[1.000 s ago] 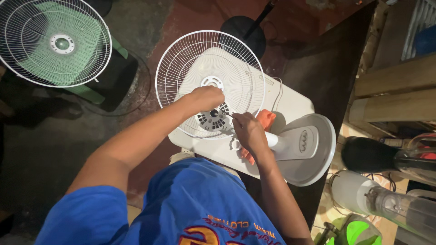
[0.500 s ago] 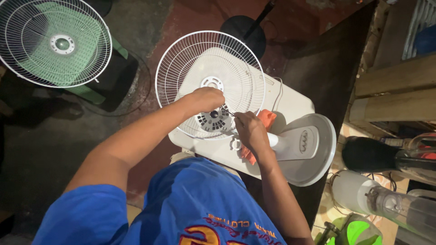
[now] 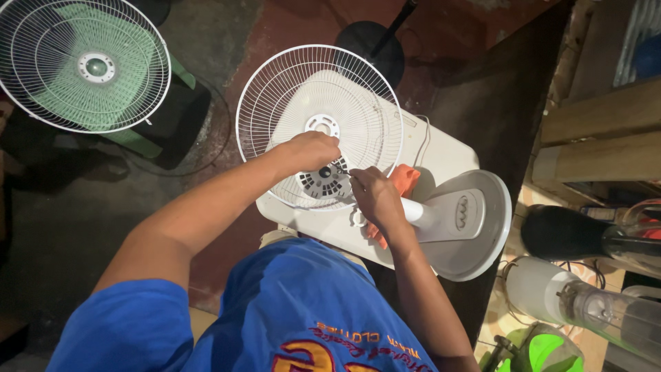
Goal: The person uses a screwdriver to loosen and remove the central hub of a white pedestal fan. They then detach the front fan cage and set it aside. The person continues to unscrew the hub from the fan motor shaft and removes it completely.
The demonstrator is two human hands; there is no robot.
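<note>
A white pedestal fan lies on its side on a white tabletop [image 3: 441,148]. Its wire rear guard [image 3: 275,89] faces up, and its round base [image 3: 475,227] points right. My left hand [image 3: 313,150] reaches in from the left with its fingers closed over the top of the grey vented motor hub [image 3: 325,180]. My right hand [image 3: 372,196] sits just right of the hub, above the fan's neck [image 3: 423,213]. Its fingers are curled at the hub's edge, and whatever they pinch is hidden. An orange cloth [image 3: 406,179] lies under that hand.
A second wire fan guard [image 3: 82,65] rests over a green stool at top left. A black round stand base with a pole [image 3: 372,45] stands beyond the table. At the right are wooden shelves [image 3: 606,138], a dark blender jar [image 3: 571,234], a white appliance [image 3: 551,296] and a green object [image 3: 544,351].
</note>
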